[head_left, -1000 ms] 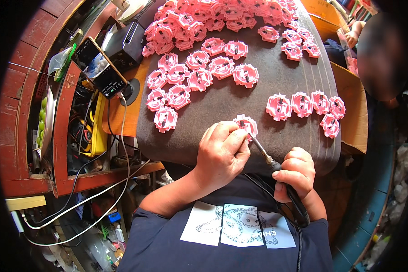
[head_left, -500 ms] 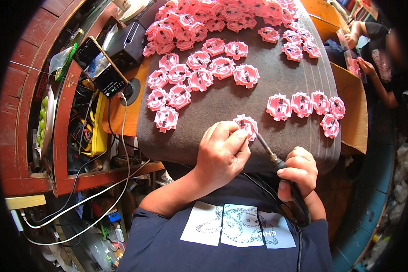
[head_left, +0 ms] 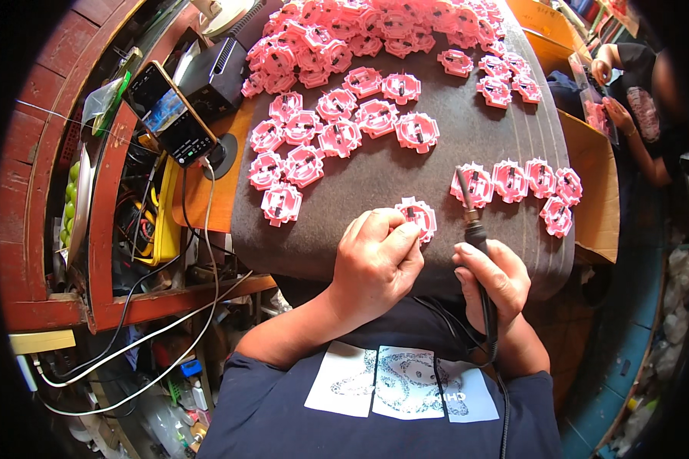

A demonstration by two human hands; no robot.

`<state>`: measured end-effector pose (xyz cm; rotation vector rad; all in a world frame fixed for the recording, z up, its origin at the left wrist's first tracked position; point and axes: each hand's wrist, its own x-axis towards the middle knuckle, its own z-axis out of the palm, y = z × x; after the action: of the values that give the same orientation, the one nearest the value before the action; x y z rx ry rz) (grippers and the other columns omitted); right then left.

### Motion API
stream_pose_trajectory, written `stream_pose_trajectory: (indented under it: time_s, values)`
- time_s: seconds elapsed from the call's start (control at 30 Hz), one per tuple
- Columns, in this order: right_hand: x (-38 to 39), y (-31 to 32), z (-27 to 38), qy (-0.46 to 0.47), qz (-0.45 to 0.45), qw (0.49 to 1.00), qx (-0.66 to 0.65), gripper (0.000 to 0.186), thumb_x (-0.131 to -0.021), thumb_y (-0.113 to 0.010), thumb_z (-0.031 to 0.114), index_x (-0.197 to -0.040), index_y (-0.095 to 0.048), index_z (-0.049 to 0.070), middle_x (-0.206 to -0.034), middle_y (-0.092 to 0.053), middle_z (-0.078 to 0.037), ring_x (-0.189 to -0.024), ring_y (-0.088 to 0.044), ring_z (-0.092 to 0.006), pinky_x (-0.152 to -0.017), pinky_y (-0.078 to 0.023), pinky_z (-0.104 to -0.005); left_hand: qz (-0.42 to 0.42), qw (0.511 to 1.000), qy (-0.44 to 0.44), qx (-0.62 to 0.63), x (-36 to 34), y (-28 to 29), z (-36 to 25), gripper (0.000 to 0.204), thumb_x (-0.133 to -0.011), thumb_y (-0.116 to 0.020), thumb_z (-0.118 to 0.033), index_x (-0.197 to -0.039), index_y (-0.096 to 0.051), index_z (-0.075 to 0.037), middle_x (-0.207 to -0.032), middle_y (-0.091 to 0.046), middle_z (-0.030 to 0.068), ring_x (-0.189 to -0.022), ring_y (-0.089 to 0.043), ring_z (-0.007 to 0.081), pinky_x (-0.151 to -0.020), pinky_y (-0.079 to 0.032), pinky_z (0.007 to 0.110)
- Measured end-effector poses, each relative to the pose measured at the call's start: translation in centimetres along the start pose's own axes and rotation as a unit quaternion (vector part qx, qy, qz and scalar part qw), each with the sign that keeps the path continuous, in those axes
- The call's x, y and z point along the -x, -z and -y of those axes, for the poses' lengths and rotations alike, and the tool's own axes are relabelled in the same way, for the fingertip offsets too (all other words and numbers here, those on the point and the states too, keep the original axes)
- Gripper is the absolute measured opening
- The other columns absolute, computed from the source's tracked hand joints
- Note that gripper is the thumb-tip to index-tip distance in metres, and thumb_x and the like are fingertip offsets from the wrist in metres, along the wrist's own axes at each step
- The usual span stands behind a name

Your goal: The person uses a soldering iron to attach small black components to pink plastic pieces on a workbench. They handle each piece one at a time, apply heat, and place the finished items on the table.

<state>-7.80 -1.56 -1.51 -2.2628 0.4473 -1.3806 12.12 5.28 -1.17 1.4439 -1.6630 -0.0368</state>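
My right hand [head_left: 497,279] grips a soldering iron [head_left: 476,237] by its dark handle, its tip over a pink plastic part [head_left: 478,186] in the right-hand row. At the near edge of the dark work surface, my left hand [head_left: 381,249] is closed in a pinch against another pink part [head_left: 416,217]. Its fingers cover that part's lower left side, and whatever is pinched between them is hidden. Black pieces and thin wires sit inside the pink parts. The iron's black cord [head_left: 504,405] runs down over my shirt.
Loose pink parts [head_left: 338,136] lie left of centre, with a large heap [head_left: 337,34] at the far end. A phone [head_left: 172,115] stands by a black box [head_left: 214,76] on the left. Cardboard boxes [head_left: 589,183] line the right side, where another person's hands [head_left: 618,115] hold something.
My right hand has swung the soldering iron up and away from the part at my left hand, so it now points over the right-hand row. My left hand stays almost in place.
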Motion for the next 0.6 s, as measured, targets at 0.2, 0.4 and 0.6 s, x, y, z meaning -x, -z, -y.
stream_pose_trajectory:
  time_s: [0.2, 0.4, 0.6]
  values:
    - [-0.7, -0.3, -0.3, -0.011, 0.05, 0.999, -0.017, 0.046, -0.079, -0.077, -0.01, -0.123, -0.068, -0.004, -0.081, -0.066, -0.012, -0.061, -0.06, -0.0275, -0.055, -0.047, -0.0398, 0.004, 1.0, 0.002, -0.002, 0.1, 0.1, 0.0, 0.025, -0.079, -0.08, 0.002, -0.102, -0.073, -0.004, -0.099, -0.068, 0.0142, -0.087, -0.07, 0.035, -0.077, -0.058, 0.044]
    - [-2.3, -1.6, 0.0, -0.055, 0.089, 0.994, 0.009, 0.059, -0.08, -0.079, -0.003, -0.134, -0.056, 0.0, -0.117, -0.071, -0.024, -0.083, -0.069, -0.0404, -0.072, -0.057, -0.0461, 0.003, 1.0, 0.0, 0.0, 0.0, 0.1, 0.0, 0.024, -0.08, -0.079, 0.002, -0.102, -0.074, -0.004, -0.099, -0.068, 0.0131, -0.086, -0.07, 0.034, -0.075, -0.058, 0.043]
    - [-3.4, -2.1, 0.0, -0.072, 0.121, 0.99, 0.006, 0.06, -0.083, -0.078, 0.0, -0.137, -0.053, 0.002, -0.121, -0.07, -0.025, -0.096, -0.073, -0.0448, -0.077, -0.058, -0.0469, 0.001, 1.0, -0.003, 0.0, 0.1, 0.0, 0.2, 0.024, -0.079, -0.079, 0.003, -0.101, -0.074, -0.003, -0.098, -0.068, 0.013, -0.085, -0.07, 0.0341, -0.075, -0.058, 0.044]
